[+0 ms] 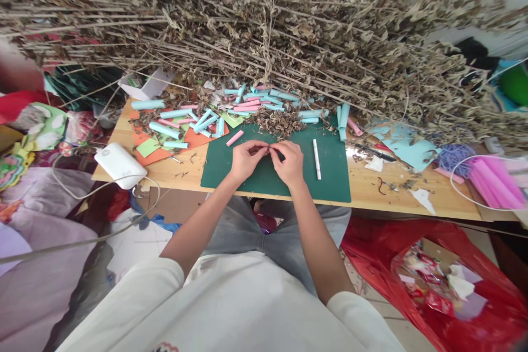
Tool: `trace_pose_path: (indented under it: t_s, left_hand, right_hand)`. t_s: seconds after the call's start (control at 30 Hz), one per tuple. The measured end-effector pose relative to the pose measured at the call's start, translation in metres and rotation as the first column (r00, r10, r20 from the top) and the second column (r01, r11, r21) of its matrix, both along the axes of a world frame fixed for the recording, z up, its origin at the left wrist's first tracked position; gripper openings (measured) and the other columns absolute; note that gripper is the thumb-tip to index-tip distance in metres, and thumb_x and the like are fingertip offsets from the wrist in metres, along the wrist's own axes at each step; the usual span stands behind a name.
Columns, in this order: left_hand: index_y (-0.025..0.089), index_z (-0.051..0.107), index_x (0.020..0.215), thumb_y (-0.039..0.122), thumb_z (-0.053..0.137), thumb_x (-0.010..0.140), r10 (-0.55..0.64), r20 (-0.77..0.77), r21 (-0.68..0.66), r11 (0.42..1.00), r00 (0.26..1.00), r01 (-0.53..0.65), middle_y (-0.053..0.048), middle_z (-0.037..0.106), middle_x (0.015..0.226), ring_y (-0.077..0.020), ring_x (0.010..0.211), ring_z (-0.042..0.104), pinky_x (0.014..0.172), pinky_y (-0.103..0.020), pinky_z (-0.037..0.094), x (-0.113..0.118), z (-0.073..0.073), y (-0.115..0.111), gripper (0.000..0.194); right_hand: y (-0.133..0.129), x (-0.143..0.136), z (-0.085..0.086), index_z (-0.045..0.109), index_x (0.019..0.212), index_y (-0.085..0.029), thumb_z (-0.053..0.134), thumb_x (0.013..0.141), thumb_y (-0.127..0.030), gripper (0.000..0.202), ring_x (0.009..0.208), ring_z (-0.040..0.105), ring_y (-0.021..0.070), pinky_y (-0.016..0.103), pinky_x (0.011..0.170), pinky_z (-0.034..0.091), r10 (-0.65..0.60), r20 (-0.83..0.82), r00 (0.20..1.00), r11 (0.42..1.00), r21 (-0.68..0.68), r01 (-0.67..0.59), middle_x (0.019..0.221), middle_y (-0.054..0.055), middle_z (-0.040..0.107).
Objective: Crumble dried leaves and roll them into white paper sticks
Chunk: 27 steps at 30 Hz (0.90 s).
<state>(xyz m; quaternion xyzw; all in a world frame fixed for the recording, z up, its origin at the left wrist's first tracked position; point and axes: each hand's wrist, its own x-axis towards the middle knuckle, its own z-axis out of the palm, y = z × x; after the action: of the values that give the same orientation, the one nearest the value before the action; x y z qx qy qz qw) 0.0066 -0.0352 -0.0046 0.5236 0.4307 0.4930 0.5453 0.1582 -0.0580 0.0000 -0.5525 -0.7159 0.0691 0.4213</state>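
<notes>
Over the green cutting mat (pixel 264 173), my left hand (pixel 247 159) and my right hand (pixel 289 160) meet at the fingertips. Both are closed in a pinch on a small brown bit that looks like dried leaf (pixel 269 149), mostly hidden by the fingers. Just beyond them is a small heap of crumbled dried leaves (pixel 278 122) at the mat's far edge. A white stick-like tube (pixel 317 159) lies on the mat to the right of my right hand. To the left of my left hand lies a short pink paper roll (pixel 235 138).
Bundled dried stalks (pixel 247 27) stretch across the back. Several blue paper rolls (pixel 165 130) and pink ones lie behind the mat. A white power bank (pixel 119 165) with a cable sits at the table's left edge. A red plastic bag (pixel 379 253) of scraps stands below right.
</notes>
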Motion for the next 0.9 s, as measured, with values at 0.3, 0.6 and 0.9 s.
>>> trace_pose_path:
  t_s: [0.3,0.6,0.9]
  left_hand:
    - [0.014,0.066,0.086,0.029,0.074,0.074,0.009,0.004,-0.009,1.000,1.000,-0.009,-0.004,0.070,0.080,-0.0143,0.074,0.068,0.077,-0.030,0.057,0.0005,0.0012,0.0003,0.020]
    - [0.016,0.062,0.083,0.030,0.075,0.074,0.001,-0.061,0.012,1.000,0.998,0.000,-0.003,0.069,0.079,-0.0139,0.075,0.067,0.075,-0.029,0.057,0.0018,0.0038,-0.0010,0.021]
    - [0.015,0.061,0.084,0.028,0.076,0.074,0.040,-0.013,-0.008,0.999,0.999,-0.040,-0.004,0.071,0.082,-0.0144,0.077,0.069,0.078,-0.029,0.057,0.0010,0.0047,-0.0006,0.022]
  right_hand:
    - [-0.0011,0.0010,0.0015,0.066,0.085,-0.022,0.054,0.090,-0.023,0.012,0.081,0.062,0.0192,0.035,0.082,0.044,-0.070,-0.026,0.997,0.997,0.016,0.071,0.083,0.004,0.069]
    - [-0.0005,0.0005,-0.0018,0.067,0.087,-0.023,0.055,0.092,-0.028,0.014,0.086,0.063,0.0192,0.036,0.084,0.043,-0.013,0.008,1.000,1.000,-0.025,0.013,0.088,0.004,0.070]
    - [-0.0008,0.0021,0.0017,0.062,0.084,-0.021,0.049,0.092,-0.022,0.015,0.081,0.061,0.0194,0.035,0.080,0.043,-0.096,-0.030,0.995,0.995,-0.004,0.096,0.082,0.005,0.066]
